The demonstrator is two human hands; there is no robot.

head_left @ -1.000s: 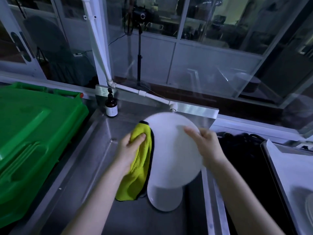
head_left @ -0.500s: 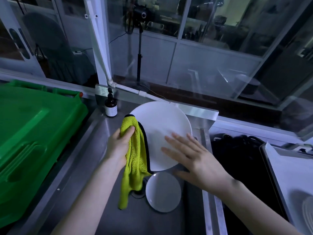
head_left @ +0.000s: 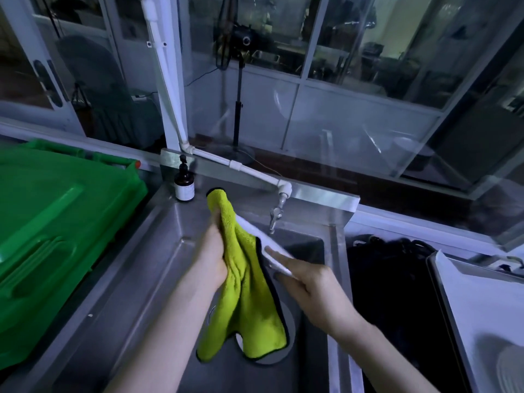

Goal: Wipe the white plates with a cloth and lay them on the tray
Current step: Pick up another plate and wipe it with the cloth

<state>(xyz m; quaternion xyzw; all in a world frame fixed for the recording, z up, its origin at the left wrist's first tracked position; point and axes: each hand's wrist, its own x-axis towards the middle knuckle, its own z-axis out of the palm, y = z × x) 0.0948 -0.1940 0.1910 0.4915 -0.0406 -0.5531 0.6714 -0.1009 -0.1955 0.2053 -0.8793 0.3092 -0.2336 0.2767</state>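
L: my left hand (head_left: 212, 259) fingers grip the yellow-green cloth (head_left: 246, 302), which lies against the plate's left face | R: my right hand (head_left: 314, 290) fingers grip the white plate (head_left: 263, 239) by its near rim | PLATE: edge-on, held above the sink (head_left: 300, 245) | second plate (head_left: 289, 324) in the sink under the cloth | tray (head_left: 442, 293) at right.

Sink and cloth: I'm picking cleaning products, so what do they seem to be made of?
The sink looks like stainless steel: brushed grey, soft reflections, pressed creases. The cloth seems microfibre: fuzzy yellow-green pile, dark stitched edge, hanging limp.
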